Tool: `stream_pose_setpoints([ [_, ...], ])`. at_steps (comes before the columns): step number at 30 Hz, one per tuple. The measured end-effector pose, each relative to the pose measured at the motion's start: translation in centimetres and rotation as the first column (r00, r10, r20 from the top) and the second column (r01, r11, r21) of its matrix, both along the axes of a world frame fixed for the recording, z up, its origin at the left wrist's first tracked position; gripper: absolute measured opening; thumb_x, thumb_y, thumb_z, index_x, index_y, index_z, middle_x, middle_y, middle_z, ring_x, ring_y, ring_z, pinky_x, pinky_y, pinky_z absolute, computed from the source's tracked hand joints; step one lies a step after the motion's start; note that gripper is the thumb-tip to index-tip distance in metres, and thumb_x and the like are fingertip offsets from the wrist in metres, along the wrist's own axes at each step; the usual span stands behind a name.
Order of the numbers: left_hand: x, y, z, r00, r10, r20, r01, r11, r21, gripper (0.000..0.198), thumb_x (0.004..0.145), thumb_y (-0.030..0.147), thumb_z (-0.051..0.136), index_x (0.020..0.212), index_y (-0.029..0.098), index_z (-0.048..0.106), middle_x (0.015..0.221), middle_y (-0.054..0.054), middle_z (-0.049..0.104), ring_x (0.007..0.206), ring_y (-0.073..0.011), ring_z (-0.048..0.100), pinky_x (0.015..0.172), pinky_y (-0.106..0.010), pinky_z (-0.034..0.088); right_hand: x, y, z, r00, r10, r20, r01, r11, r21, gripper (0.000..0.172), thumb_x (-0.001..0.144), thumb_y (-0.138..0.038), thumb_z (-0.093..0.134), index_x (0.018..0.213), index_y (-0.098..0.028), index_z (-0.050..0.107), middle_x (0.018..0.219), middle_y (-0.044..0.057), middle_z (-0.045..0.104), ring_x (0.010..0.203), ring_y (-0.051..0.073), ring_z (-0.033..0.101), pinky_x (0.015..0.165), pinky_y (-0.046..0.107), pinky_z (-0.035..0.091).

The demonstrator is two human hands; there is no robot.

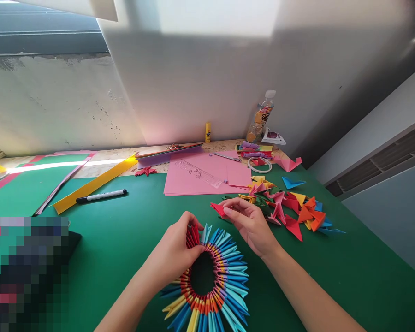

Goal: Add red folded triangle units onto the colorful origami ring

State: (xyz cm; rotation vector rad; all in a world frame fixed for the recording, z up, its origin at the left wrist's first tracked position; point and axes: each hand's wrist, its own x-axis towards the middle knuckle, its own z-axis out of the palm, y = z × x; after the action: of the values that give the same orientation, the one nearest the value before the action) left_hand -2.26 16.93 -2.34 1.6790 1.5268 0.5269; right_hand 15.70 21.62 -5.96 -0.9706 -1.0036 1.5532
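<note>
A ring of folded paper pieces (232, 272) in blue, yellow, orange and purple lies on the green table (124, 258). My left hand (174, 251) grips its upper left rim, thumb on the inside and fingers outside, beside several red pieces (192, 235). Pinched between the fingertips of my right hand (251, 223) is a red folded paper piece (217, 209), held apart from the ring, above and to its right. Just beyond that hand lies a pile of loose folded paper pieces (280, 203) in several colours.
Pink paper sheets (207, 173) lie at the back under a clear ruler (198, 174). A marker (102, 196) and a yellow paper strip (97, 184) are on the left. Near the wall stand a glue stick (208, 132) and a bottle (261, 117). A white tape ring (259, 164) lies at right.
</note>
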Motion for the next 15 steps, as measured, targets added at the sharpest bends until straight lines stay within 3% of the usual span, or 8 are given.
stream_pose_setpoints([
  [11, -0.09, -0.08, -0.04, 0.999, -0.032, 0.007, 0.032, 0.999, -0.001, 0.021, 0.071, 0.015, 0.056, 0.089, 0.021, 0.046, 0.088, -0.001, 0.061, 0.077, -0.0173, 0.056, 0.069, -0.03, 0.044, -0.07, -0.08, 0.03, 1.0, -0.008, -0.003, 0.008, 0.998, -0.059, 0.024, 0.058, -0.029, 0.079, 0.073, -0.018, 0.064, 0.077, 0.001, 0.064, 0.072, 0.015, 0.06, 0.069, 0.029, 0.052],
  [15, -0.13, -0.19, -0.21, 0.999, -0.049, 0.015, 0.049, 0.999, 0.017, 0.027, 0.071, 0.016, 0.057, 0.095, 0.022, 0.048, 0.094, -0.002, 0.061, 0.079, -0.0174, 0.057, 0.07, -0.031, 0.045, 0.0, -0.06, -0.06, 0.999, -0.013, -0.033, 0.011, 0.998, -0.06, 0.028, 0.06, -0.027, 0.077, 0.085, -0.02, 0.065, 0.081, 0.001, 0.061, 0.074, 0.014, 0.059, 0.069, 0.03, 0.053],
])
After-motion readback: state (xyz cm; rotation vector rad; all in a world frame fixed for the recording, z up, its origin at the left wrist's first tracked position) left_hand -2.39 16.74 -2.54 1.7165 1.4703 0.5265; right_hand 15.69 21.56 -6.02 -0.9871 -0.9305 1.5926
